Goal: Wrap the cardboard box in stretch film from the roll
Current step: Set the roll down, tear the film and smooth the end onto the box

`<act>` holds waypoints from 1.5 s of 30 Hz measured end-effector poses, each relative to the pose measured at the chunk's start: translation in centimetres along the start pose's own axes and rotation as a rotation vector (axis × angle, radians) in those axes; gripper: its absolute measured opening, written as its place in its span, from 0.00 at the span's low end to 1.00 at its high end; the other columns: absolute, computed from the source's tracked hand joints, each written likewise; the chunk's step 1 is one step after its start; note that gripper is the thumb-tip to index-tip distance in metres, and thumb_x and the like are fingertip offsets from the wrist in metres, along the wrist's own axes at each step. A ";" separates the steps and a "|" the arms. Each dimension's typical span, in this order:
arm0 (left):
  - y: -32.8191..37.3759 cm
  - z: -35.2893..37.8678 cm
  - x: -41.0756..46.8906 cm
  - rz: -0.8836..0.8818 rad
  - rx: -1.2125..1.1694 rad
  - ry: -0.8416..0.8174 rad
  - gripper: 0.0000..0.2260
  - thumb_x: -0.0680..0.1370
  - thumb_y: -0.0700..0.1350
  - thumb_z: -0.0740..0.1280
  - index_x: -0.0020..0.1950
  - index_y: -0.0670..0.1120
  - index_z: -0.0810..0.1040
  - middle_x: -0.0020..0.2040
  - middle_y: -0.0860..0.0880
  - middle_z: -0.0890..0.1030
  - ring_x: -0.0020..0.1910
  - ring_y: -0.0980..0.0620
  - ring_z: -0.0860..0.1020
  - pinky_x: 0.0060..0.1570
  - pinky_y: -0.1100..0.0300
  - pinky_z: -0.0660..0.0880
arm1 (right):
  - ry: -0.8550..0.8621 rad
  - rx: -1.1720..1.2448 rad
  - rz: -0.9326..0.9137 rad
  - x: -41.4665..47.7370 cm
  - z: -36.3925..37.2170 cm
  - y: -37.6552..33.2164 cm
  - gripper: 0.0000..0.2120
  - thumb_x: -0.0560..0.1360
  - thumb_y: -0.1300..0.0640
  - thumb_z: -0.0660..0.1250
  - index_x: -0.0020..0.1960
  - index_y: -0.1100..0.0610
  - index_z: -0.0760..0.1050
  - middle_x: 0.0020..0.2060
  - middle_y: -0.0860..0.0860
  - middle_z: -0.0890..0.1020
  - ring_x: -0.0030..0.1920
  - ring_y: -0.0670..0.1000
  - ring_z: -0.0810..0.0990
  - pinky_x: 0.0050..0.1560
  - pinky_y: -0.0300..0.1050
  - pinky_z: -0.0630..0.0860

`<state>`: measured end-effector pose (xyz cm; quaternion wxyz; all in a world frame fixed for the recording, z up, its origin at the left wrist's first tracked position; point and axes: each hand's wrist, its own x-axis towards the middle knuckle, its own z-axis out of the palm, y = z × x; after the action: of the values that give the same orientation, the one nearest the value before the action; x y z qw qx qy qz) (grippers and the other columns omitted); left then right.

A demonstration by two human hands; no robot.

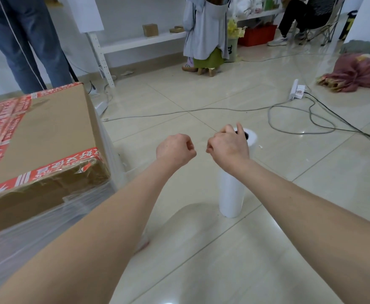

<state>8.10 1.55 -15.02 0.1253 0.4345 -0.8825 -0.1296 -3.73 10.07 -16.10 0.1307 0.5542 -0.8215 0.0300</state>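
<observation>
You stood on a glossy tiled floor (201, 249) in a white-walled room, with a white shelf (144, 40) along the far wall and a red crate (257, 35) beneath its right end. Grey cables (289, 126) looped across the tiles from a power strip (295, 91), and a pink cloth bundle (359, 73) lay far right. A person in jeans (26, 44) stood behind the box.

The box (48, 132) sat at your left, its top crossed with red tape, and its lower sides were already covered in clear film (37, 238) that bunched down to the floor. The roll (232, 194) stood upright on the tiles right of centre, well apart from the box.

Your left hand (175, 150) hung in mid-air between box and roll, its fingers (188, 145) curled into a loose fist with the thumb against them and nothing visible inside. Your right hand (227, 145) was just beside it, over the top of the roll. Its fingers (226, 129) were curled near the core hole. You couldn't tell from here whether they gripped the roll's rim or held film.
</observation>
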 end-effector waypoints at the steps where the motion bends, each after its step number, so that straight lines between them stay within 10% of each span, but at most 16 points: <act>1: -0.2 0.1 0.0 0.059 0.035 -0.012 0.12 0.71 0.47 0.65 0.54 0.54 0.76 0.52 0.56 0.80 0.55 0.51 0.76 0.45 0.59 0.70 | -0.002 0.008 0.005 0.0 0.1 0.2 0.11 0.80 0.48 0.59 0.52 0.46 0.79 0.52 0.46 0.80 0.63 0.52 0.66 0.72 0.59 0.48; 4: 0.3 0.7 0.1 0.281 0.207 -0.021 0.26 0.71 0.53 0.69 0.69 0.54 0.68 0.64 0.56 0.74 0.65 0.51 0.68 0.60 0.55 0.63 | -0.007 0.034 0.026 0.2 0.1 0.3 0.12 0.80 0.46 0.58 0.53 0.46 0.79 0.52 0.46 0.80 0.64 0.52 0.66 0.72 0.57 0.49; 7: 1.1 1.4 0.4 0.357 0.195 0.054 0.16 0.74 0.54 0.68 0.60 0.53 0.77 0.55 0.55 0.81 0.59 0.51 0.74 0.58 0.58 0.63 | 0.013 0.030 0.010 0.1 0.2 0.1 0.12 0.80 0.48 0.57 0.51 0.47 0.79 0.51 0.47 0.80 0.62 0.53 0.67 0.72 0.56 0.51; 16: 0.5 1.9 0.2 0.200 -0.240 -0.011 0.04 0.75 0.45 0.68 0.43 0.48 0.83 0.39 0.51 0.84 0.43 0.50 0.80 0.44 0.53 0.77 | 0.060 0.118 -0.041 -0.5 0.5 1.2 0.14 0.80 0.48 0.56 0.52 0.48 0.80 0.48 0.47 0.81 0.63 0.51 0.66 0.73 0.54 0.50; 29: 0.2 2.2 0.5 0.037 -0.357 -0.050 0.08 0.75 0.49 0.65 0.35 0.56 0.78 0.33 0.59 0.81 0.33 0.58 0.75 0.33 0.62 0.69 | 0.344 0.276 -0.188 -1.8 0.8 1.9 0.08 0.74 0.59 0.67 0.39 0.55 0.84 0.34 0.50 0.83 0.48 0.58 0.74 0.52 0.48 0.65; 35: 1.1 2.7 0.4 -0.082 -0.335 -0.022 0.09 0.73 0.47 0.63 0.33 0.53 0.76 0.32 0.59 0.82 0.30 0.57 0.74 0.31 0.63 0.67 | 0.345 0.227 -0.294 -2.3 0.7 2.3 0.08 0.72 0.61 0.70 0.36 0.55 0.84 0.32 0.50 0.82 0.46 0.59 0.77 0.59 0.55 0.70; 39: 0.4 2.8 0.6 -0.203 -0.394 0.066 0.07 0.72 0.45 0.62 0.37 0.49 0.77 0.37 0.56 0.83 0.32 0.54 0.75 0.33 0.62 0.69 | 0.306 0.151 -0.358 -2.6 0.8 2.8 0.10 0.73 0.61 0.66 0.36 0.53 0.83 0.34 0.48 0.83 0.48 0.57 0.76 0.62 0.52 0.67; 45: -0.3 2.4 -0.1 0.166 -0.414 -0.187 0.16 0.71 0.47 0.65 0.58 0.49 0.76 0.51 0.56 0.81 0.53 0.55 0.76 0.53 0.59 0.73 | 0.356 0.200 -0.325 -2.6 0.7 2.4 0.05 0.71 0.61 0.70 0.38 0.58 0.82 0.32 0.51 0.82 0.45 0.57 0.79 0.55 0.52 0.73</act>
<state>7.59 1.76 -17.42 0.1400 0.3118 -0.8774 -0.3368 -5.13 13.18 -17.15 0.2209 0.6750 -0.6787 0.1869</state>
